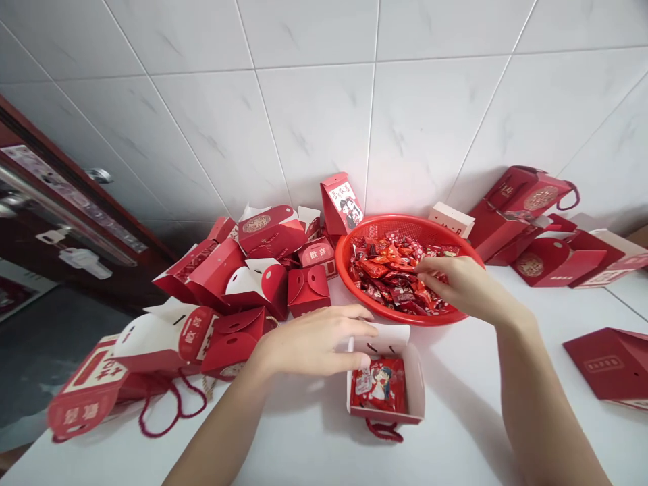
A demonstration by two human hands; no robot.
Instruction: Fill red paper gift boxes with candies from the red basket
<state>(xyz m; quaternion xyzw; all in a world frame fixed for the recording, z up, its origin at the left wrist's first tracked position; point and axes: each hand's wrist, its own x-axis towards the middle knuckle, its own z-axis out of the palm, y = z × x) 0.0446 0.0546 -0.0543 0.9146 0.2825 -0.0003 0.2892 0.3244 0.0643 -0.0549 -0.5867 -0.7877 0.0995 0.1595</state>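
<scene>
An open-topped red-and-white gift box (415,395) stands on the white table in front of me, a red cord handle lying at its near side. Inside it is a red packet (382,385) printed with a cartoon figure. My left hand (324,337) reaches over the box's left rim, fingers stretched and apart, thumb above the packet. Behind the box is a red plastic basket (349,287) full of red wrapped candies (395,273). My right hand (458,283) is in the basket's right part, fingertips pinched together at the candies; what they hold is hidden.
Several red gift boxes (271,233) crowd the left side, some with open flaps and cords. More boxes (547,260) stand at the back right, and one box (605,364) lies at the right edge. A tiled wall (314,128) rises behind the table.
</scene>
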